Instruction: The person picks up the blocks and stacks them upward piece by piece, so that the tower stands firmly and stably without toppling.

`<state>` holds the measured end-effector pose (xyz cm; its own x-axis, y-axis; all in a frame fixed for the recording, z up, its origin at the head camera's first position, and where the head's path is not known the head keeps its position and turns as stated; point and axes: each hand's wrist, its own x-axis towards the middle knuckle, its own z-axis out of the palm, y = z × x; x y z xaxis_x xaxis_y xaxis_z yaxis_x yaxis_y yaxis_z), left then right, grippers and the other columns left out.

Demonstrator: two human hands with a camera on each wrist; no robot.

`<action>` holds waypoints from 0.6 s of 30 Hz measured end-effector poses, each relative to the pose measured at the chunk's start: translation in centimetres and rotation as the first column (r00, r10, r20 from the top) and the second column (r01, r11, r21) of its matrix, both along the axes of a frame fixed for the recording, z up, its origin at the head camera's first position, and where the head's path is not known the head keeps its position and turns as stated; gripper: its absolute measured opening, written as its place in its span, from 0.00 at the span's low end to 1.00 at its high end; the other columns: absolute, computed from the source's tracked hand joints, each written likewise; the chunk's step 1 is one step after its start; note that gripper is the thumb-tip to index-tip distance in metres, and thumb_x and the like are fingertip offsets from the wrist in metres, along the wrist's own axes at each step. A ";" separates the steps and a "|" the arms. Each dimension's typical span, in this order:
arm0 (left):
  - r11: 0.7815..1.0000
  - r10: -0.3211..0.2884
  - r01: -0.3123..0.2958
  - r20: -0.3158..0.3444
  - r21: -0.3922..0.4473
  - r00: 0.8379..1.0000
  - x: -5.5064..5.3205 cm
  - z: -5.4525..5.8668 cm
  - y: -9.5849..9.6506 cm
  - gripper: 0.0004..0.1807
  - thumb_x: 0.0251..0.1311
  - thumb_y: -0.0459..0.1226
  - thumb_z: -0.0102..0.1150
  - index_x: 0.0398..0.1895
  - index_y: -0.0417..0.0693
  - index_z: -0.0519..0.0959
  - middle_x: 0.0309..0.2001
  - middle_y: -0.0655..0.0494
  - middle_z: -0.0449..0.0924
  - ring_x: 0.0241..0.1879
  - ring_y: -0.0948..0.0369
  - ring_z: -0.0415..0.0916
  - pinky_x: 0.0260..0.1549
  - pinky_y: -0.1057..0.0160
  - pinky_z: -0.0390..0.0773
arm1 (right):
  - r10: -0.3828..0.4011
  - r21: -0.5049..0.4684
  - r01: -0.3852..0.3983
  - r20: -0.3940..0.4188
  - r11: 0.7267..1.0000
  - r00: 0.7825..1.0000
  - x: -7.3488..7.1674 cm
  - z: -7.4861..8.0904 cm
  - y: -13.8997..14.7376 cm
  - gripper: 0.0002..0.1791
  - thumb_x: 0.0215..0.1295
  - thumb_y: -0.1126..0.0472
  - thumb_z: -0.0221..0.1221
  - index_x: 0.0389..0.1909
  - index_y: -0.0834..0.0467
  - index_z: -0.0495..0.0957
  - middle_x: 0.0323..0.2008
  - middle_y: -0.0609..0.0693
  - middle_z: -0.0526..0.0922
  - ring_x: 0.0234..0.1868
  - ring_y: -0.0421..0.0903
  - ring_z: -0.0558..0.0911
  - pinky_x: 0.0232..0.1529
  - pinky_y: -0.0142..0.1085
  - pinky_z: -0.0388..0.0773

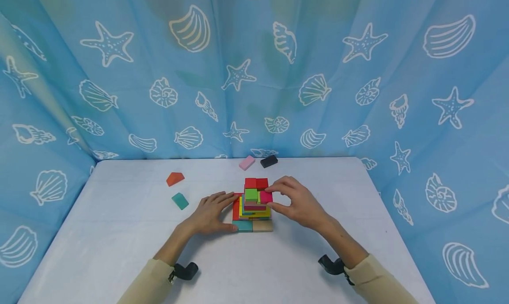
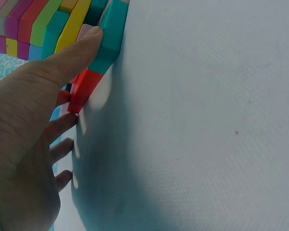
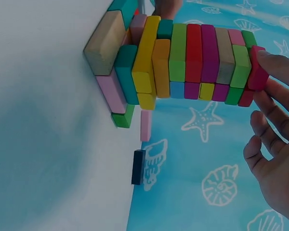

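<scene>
A tall tower of colourful wooden blocks stands on the table, with a wider base and a narrow upper part. At its top, my right hand pinches a crimson block between thumb and fingers; in the right wrist view this block lies on the tower's top layer. A bright green block is beside it on top. My left hand rests at the left side of the base, its thumb touching a teal block and its fingers spread near a red base block.
Loose on the white table are an orange block and a teal block to the left. Behind the tower, a pink block and a black block lie near the back edge, before a blue shell-patterned curtain.
</scene>
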<state>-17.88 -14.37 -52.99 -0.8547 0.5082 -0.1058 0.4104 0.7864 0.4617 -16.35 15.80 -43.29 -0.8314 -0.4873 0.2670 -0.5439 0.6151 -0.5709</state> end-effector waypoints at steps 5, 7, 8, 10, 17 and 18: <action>1.000 0.000 0.000 0.008 0.006 1.000 0.1 0.1 0.0 0.56 0.46 0.62 0.73 0.80 0.66 0.56 0.77 0.56 0.59 0.77 0.48 0.50 0.70 0.35 0.54 | -0.006 0.017 0.006 -0.009 1.000 1.000 -0.1 -0.2 -0.4 0.23 0.57 0.56 0.74 0.55 0.45 0.82 0.50 0.40 0.77 0.54 0.40 0.76 0.48 0.36 0.83; 1.000 -0.001 0.001 0.006 0.007 1.000 0.1 0.1 -0.1 0.56 0.46 0.62 0.72 0.80 0.66 0.56 0.77 0.56 0.59 0.77 0.48 0.50 0.70 0.35 0.54 | -0.006 0.012 0.006 -0.012 1.000 1.000 -0.1 -0.2 -0.5 0.24 0.58 0.56 0.73 0.55 0.44 0.81 0.49 0.41 0.78 0.52 0.39 0.76 0.46 0.35 0.83; 1.000 -0.002 0.002 0.006 0.005 1.000 0.1 0.0 -0.1 0.56 0.47 0.62 0.72 0.80 0.66 0.56 0.77 0.56 0.59 0.77 0.48 0.50 0.70 0.35 0.54 | -0.007 0.013 0.007 -0.013 1.000 1.000 -0.2 -0.2 -0.5 0.24 0.58 0.55 0.73 0.55 0.44 0.81 0.48 0.41 0.77 0.51 0.39 0.76 0.45 0.34 0.83; 1.000 -0.003 0.003 0.006 0.002 1.000 0.1 0.0 -0.1 0.56 0.47 0.62 0.72 0.80 0.66 0.55 0.77 0.56 0.58 0.77 0.49 0.50 0.70 0.36 0.54 | -0.008 0.015 0.008 -0.012 1.000 1.000 -0.3 -0.3 -0.6 0.23 0.58 0.55 0.73 0.55 0.43 0.80 0.45 0.42 0.78 0.47 0.38 0.75 0.42 0.32 0.82; 1.000 -0.008 0.008 -0.003 -0.008 1.000 -0.1 0.0 -0.1 0.56 0.47 0.63 0.71 0.80 0.65 0.55 0.78 0.56 0.58 0.77 0.49 0.50 0.70 0.36 0.54 | -0.014 0.041 0.015 -0.010 0.999 1.000 -0.6 -0.5 -1.0 0.20 0.59 0.55 0.73 0.50 0.45 0.78 0.39 0.39 0.76 0.40 0.37 0.74 0.38 0.29 0.79; 1.000 -0.009 0.009 -0.004 -0.011 1.000 -0.1 0.0 -0.1 0.56 0.47 0.64 0.71 0.80 0.65 0.55 0.78 0.57 0.58 0.77 0.49 0.50 0.70 0.36 0.54 | -0.014 0.042 0.014 -0.010 0.999 1.000 -0.6 -0.5 -1.0 0.20 0.59 0.55 0.73 0.49 0.45 0.78 0.39 0.39 0.76 0.40 0.37 0.74 0.38 0.29 0.79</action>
